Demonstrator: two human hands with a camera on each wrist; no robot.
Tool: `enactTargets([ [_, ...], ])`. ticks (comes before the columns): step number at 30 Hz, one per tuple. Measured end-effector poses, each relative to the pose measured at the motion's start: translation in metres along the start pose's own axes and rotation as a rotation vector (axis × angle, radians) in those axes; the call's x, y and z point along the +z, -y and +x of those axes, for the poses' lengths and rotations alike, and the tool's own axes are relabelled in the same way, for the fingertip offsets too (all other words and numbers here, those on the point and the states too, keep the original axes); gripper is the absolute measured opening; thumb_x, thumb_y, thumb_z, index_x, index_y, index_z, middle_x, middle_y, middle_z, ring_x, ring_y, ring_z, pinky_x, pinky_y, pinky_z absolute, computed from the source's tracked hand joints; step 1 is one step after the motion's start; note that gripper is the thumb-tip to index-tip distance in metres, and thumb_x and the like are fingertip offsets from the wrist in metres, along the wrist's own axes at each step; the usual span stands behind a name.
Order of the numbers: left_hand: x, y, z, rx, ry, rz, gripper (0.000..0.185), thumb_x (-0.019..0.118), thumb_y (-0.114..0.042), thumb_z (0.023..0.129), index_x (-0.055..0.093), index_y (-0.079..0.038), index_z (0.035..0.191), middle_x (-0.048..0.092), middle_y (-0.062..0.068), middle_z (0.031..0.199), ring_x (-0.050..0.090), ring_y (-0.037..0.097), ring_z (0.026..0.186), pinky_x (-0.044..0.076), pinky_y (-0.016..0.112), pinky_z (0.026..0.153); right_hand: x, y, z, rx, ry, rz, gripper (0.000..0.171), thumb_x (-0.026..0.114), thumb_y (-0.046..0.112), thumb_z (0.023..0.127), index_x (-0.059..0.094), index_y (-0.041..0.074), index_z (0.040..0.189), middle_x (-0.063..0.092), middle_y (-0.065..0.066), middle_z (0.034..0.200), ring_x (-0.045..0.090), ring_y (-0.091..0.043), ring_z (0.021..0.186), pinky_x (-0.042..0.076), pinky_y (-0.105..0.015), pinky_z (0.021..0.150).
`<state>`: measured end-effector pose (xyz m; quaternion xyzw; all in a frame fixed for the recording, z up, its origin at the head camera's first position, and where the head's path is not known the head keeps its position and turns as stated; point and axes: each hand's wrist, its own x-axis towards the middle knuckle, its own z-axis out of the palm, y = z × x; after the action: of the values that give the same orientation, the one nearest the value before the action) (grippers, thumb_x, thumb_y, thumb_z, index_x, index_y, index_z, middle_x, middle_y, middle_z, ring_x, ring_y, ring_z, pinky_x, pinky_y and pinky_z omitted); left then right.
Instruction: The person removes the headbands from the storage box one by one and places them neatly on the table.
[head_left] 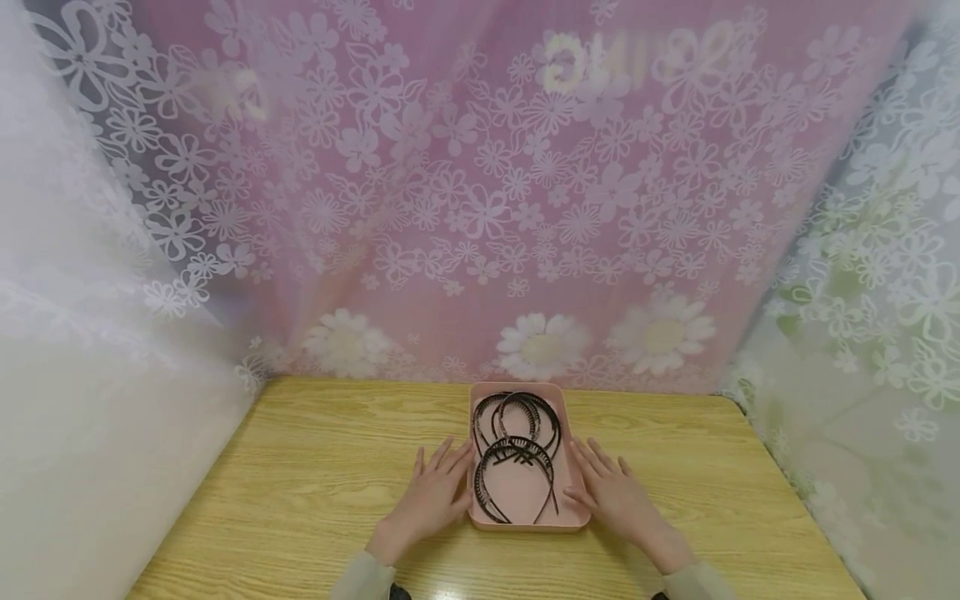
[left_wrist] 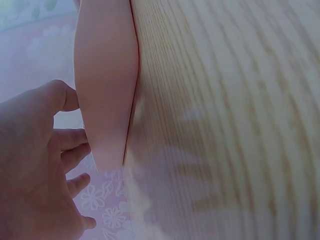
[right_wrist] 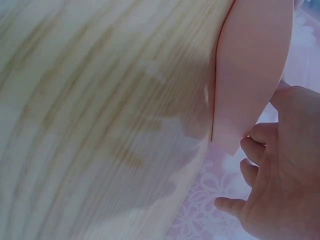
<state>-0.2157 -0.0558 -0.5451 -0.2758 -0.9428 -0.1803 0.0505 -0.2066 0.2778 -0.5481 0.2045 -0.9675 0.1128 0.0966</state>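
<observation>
A pink rectangular tray sits on the wooden table and holds several thin black toothed headbands. My left hand lies flat on the table with straight fingers against the tray's left wall. My right hand lies flat the same way against the tray's right wall. In the left wrist view the tray's pink side stands beside my left hand, thumb near its wall. In the right wrist view the tray's side is touched by the fingers of my right hand.
A pink sheet printed with white flowers hangs behind the table, and pale flowered sheets close in on the left and right. Bare wood stretches left of my left hand and right of my right hand. The table's back right corner is rounded.
</observation>
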Motion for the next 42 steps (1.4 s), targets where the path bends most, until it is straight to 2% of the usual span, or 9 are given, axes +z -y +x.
enactTargets([
  [3, -0.003, 0.001, -0.002, 0.006, -0.003, -0.017, 0.062, 0.062, -0.027, 0.099, 0.043, -0.004, 0.153, 0.037, 0.01, 0.162, 0.025, 0.042, 0.15, 0.013, 0.074, 0.115, 0.006, -0.002, 0.0, -0.028, -0.038, -0.025, 0.072, 0.061, 0.048, 0.098, 0.043, 0.006, 0.154, 0.041, -0.013, 0.159, 0.037, -0.038, 0.145, 0.035, -0.071, 0.107],
  [8, -0.009, 0.001, -0.005, 0.001, 0.0, -0.022, 0.061, 0.063, -0.025, 0.098, 0.045, -0.002, 0.152, 0.038, 0.011, 0.161, 0.025, 0.042, 0.15, 0.013, 0.074, 0.115, 0.004, 0.005, 0.0, -0.045, -0.073, -0.021, 0.072, 0.063, 0.047, 0.097, 0.047, 0.004, 0.151, 0.045, -0.016, 0.156, 0.041, -0.041, 0.142, 0.037, -0.071, 0.105],
  [14, -0.008, 0.005, -0.007, 0.011, -0.032, -0.036, 0.06, 0.063, -0.023, 0.098, 0.046, -0.001, 0.151, 0.04, 0.012, 0.16, 0.025, 0.042, 0.15, 0.013, 0.076, 0.114, -0.004, 0.018, 0.002, -0.016, -0.031, 0.011, 0.073, 0.063, 0.046, 0.097, 0.045, 0.003, 0.153, 0.041, -0.014, 0.158, 0.038, -0.04, 0.145, 0.034, -0.072, 0.107],
  [19, -0.009, 0.006, -0.009, 0.003, -0.031, -0.033, 0.061, 0.063, -0.024, 0.098, 0.045, -0.002, 0.151, 0.039, 0.012, 0.16, 0.025, 0.042, 0.15, 0.013, 0.075, 0.114, -0.005, 0.022, 0.004, 0.008, 0.007, 0.006, 0.072, 0.062, 0.045, 0.099, 0.041, 0.005, 0.155, 0.038, -0.013, 0.16, 0.035, -0.038, 0.147, 0.032, -0.071, 0.109],
  [23, -0.013, 0.003, -0.009, -0.021, -0.005, -0.032, 0.061, 0.062, -0.025, 0.099, 0.044, -0.003, 0.153, 0.038, 0.01, 0.161, 0.024, 0.041, 0.151, 0.012, 0.074, 0.115, -0.003, 0.021, 0.004, -0.009, -0.019, 0.011, 0.072, 0.064, 0.045, 0.098, 0.044, 0.005, 0.154, 0.041, -0.013, 0.159, 0.037, -0.039, 0.146, 0.034, -0.071, 0.107],
  [28, -0.012, 0.003, -0.008, -0.021, -0.001, -0.036, 0.059, 0.061, -0.027, 0.101, 0.044, -0.003, 0.153, 0.036, 0.011, 0.162, 0.023, 0.04, 0.151, 0.011, 0.073, 0.116, -0.002, 0.02, 0.002, -0.049, -0.068, 0.011, 0.073, 0.066, 0.043, 0.096, 0.045, 0.002, 0.152, 0.044, -0.017, 0.156, 0.041, -0.041, 0.142, 0.036, -0.072, 0.104],
  [36, -0.007, 0.006, -0.008, -0.025, -0.004, -0.007, 0.058, 0.058, -0.032, 0.104, 0.043, -0.006, 0.154, 0.035, 0.008, 0.163, 0.024, 0.038, 0.152, 0.013, 0.073, 0.116, -0.002, 0.021, 0.002, -0.019, -0.037, -0.02, 0.072, 0.065, 0.044, 0.097, 0.044, 0.002, 0.153, 0.042, -0.016, 0.158, 0.038, -0.039, 0.145, 0.034, -0.071, 0.107],
  [42, -0.007, 0.006, -0.007, -0.031, 0.004, 0.005, 0.057, 0.056, -0.031, 0.104, 0.043, -0.006, 0.154, 0.035, 0.007, 0.163, 0.024, 0.038, 0.152, 0.013, 0.073, 0.116, -0.001, 0.022, 0.001, -0.037, -0.072, -0.036, 0.073, 0.068, 0.041, 0.095, 0.044, 0.003, 0.153, 0.043, -0.016, 0.157, 0.04, -0.038, 0.144, 0.036, -0.072, 0.104],
])
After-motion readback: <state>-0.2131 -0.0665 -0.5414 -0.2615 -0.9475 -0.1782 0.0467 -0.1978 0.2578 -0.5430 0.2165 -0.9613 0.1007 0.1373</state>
